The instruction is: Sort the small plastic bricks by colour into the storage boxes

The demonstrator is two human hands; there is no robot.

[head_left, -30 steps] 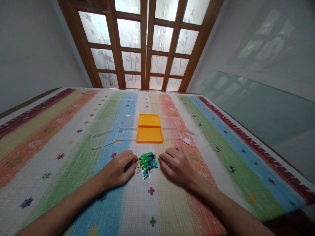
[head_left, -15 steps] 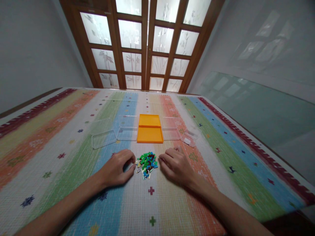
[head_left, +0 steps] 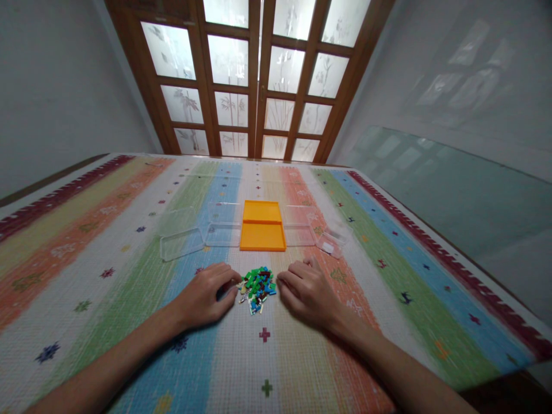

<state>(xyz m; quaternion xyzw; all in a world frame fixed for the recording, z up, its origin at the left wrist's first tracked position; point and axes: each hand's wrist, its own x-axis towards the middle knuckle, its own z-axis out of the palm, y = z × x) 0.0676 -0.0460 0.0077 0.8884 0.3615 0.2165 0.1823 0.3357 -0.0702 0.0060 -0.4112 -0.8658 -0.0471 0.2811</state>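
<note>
Now the left hand (head_left: 211,293), half curled with a gap between thumb and index finger, reaches its index fingertip to the left edge of the loose pile of small green, blue, brown and cream plastic pieces (head_left: 257,284); half a second ago that finger was bent back, just clear of the pile. No piece can be made out in its grip. The right hand (head_left: 308,290) is almost unchanged, loosely curled at the pile's right side; whether its fingers pinch anything cannot be told. The pile lies on the striped, patterned cloth (head_left: 241,368), just before the open orange rectangular plastic box (head_left: 263,236). Rightward, a small clear plastic box (head_left: 337,241) bears a white label (head_left: 327,246), its writing too small to read.
</note>
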